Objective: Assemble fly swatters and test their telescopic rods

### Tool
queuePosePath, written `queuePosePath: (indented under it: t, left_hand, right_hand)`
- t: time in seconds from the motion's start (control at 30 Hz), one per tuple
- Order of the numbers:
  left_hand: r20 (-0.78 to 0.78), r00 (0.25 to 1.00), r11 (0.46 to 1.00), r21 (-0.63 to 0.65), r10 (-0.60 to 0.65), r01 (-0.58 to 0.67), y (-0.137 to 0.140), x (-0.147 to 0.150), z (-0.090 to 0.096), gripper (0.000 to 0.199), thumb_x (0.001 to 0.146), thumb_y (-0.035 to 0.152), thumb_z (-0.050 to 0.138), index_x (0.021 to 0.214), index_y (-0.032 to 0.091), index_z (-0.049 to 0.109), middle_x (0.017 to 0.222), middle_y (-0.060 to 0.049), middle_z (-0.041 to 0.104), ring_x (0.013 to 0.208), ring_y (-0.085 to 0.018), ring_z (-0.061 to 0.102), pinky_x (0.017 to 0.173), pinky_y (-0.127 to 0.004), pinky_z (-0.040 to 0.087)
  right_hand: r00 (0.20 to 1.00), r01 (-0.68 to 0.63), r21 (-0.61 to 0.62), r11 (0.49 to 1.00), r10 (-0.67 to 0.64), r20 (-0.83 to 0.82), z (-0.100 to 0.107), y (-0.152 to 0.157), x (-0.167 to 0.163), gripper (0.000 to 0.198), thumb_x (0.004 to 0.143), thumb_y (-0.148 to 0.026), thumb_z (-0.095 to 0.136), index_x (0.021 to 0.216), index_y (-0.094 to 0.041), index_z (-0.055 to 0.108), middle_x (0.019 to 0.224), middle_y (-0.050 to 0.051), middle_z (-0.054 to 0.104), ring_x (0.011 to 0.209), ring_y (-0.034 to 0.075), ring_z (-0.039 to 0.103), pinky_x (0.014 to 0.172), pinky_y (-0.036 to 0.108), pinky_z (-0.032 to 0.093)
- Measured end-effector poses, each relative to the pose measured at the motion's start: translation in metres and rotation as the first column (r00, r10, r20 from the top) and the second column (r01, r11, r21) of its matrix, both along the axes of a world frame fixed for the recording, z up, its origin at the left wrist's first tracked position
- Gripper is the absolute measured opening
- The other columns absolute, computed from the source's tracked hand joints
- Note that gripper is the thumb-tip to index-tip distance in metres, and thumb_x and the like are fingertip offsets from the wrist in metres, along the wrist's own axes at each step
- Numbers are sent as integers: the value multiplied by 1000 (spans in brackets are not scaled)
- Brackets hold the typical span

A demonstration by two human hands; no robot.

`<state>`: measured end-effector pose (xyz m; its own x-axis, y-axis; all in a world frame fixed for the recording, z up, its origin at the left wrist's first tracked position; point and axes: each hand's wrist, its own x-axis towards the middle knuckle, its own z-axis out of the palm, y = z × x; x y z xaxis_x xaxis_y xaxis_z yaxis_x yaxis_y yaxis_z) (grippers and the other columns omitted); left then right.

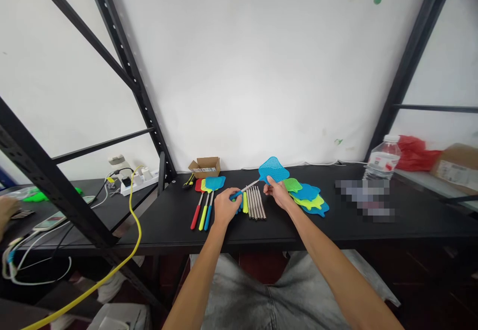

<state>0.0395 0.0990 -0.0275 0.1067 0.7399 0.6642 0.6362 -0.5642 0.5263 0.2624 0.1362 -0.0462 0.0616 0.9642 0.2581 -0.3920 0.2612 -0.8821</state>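
Observation:
A blue fly swatter is held between both hands above the black table, its metal rod slanting up to the right. My left hand is closed on its blue handle, and my right hand pinches it where the mesh head meets the rod. Several metal rods lie side by side under the swatter. Next to them a yellow handle shows, with blue ones partly hidden by my left hand. To the right of my right hand, loose blue, green and yellow swatter heads lie in a pile.
Red, yellow and blue swatters lie in a row at the left, by a small open cardboard box. A clear bottle stands at the right. A yellow cable hangs past a black metal post. Another person's hand appears at far left.

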Motion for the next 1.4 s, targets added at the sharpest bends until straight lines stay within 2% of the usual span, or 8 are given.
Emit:
queuePosePath:
  t: [0.17, 0.33, 0.53, 0.73, 0.93, 1.13, 1.27, 1.4]
  left_hand:
    - [-82, 996, 999, 11, 31, -30, -4, 4, 2, 22, 85, 31, 57, 101, 24, 71, 102, -3, 72, 94, -19, 67, 82, -28, 52]
    - [-202, 979, 999, 23, 34, -30, -9, 11, 5, 28, 91, 36, 51, 110, 26, 69, 103, -4, 70, 88, -17, 66, 72, -24, 49]
    - [-247, 968, 996, 81, 48, -29, -13, 14, 6, 26, 92, 35, 50, 106, 25, 70, 96, -4, 69, 93, -18, 63, 81, -26, 47]
    - [-309, 951, 996, 85, 19, 8, -16, 17, 6, 25, 88, 28, 52, 105, 24, 70, 79, -3, 66, 83, -18, 59, 78, -28, 47]
    - [-256, 966, 993, 121, 45, -14, -18, 16, 10, 32, 87, 20, 50, 115, 26, 66, 98, -4, 70, 93, -20, 61, 88, -30, 46]
    - [-204, 935, 957, 78, 290, -279, -38, -4, 9, 32, 89, 20, 47, 116, 25, 64, 105, -7, 68, 87, -22, 64, 69, -27, 45]
    - [-340, 854, 908, 0, 393, -418, -54, -21, 4, 32, 88, 16, 46, 110, 25, 67, 96, -9, 67, 76, -22, 64, 61, -27, 41]
    - [-460, 756, 838, -43, 466, -543, -58, -28, 6, 34, 85, 12, 45, 107, 22, 69, 97, -12, 66, 75, -24, 65, 60, -28, 41]
  right_hand:
    - [1000, 14, -21, 1000, -14, 22, 1, -1, -1, 43, 70, -62, 69, 70, -20, 58, 53, -1, 60, 50, 12, 55, 50, 25, 40]
    - [997, 29, -4, 1000, -29, 65, 2, -3, -5, 40, 68, -57, 74, 69, -18, 63, 56, 1, 62, 50, 11, 54, 49, 24, 38]
    - [998, 52, -17, 999, -51, 22, 2, -2, -3, 37, 70, -54, 74, 69, -18, 65, 59, 1, 63, 51, 11, 54, 50, 25, 39]
    - [998, 42, -37, 998, -40, 44, 1, -1, -3, 35, 70, -52, 74, 69, -17, 66, 61, 3, 64, 51, 11, 54, 50, 25, 40]
    - [993, 33, -3, 999, -33, 114, 1, -3, -3, 35, 72, -52, 71, 80, -18, 73, 61, 2, 64, 50, 11, 53, 49, 25, 39]
    - [993, 22, 12, 1000, -23, 119, 4, -6, -2, 34, 73, -51, 70, 81, -19, 74, 62, 2, 62, 52, 11, 52, 50, 26, 39]
    - [993, 20, 6, 1000, -21, 117, 3, -4, -2, 34, 73, -51, 70, 81, -18, 75, 62, 2, 62, 52, 11, 52, 49, 25, 39]
    - [993, 17, 1, 1000, -17, 118, 1, -1, -2, 35, 73, -52, 70, 81, -18, 74, 61, 2, 62, 51, 11, 51, 48, 25, 39]
